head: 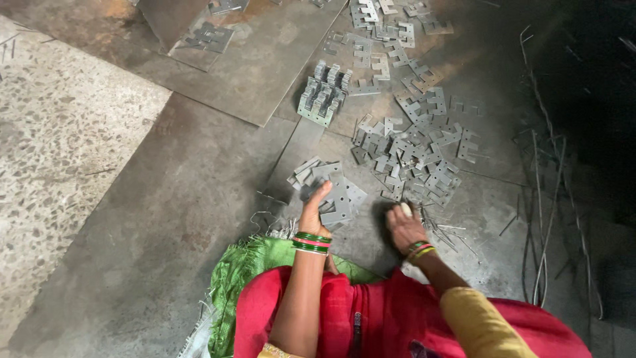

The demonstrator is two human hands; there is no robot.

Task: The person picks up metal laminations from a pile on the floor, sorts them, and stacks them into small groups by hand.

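Note:
My left hand [315, 209] rests on the near edge of a small stack of flat grey notched metal plates [341, 199] on the floor, fingers curled against it. My right hand [404, 225] is down on the floor just right of that stack, closed, with a small pale object at its fingertips; what it grips I cannot tell. Beyond the right hand lies a loose heap of the same stamped plates [414, 156]. A tidy upright bundle of plates [323, 93] stands farther back.
Large steel sheets [252, 73] lie at the back left, one bearing a few plates [209, 36]. Thin metal wires and offcut strips [546, 219] trail along the right. Terrazzo floor [59, 132] is on the left. Green cloth [238, 272] spreads by my knees.

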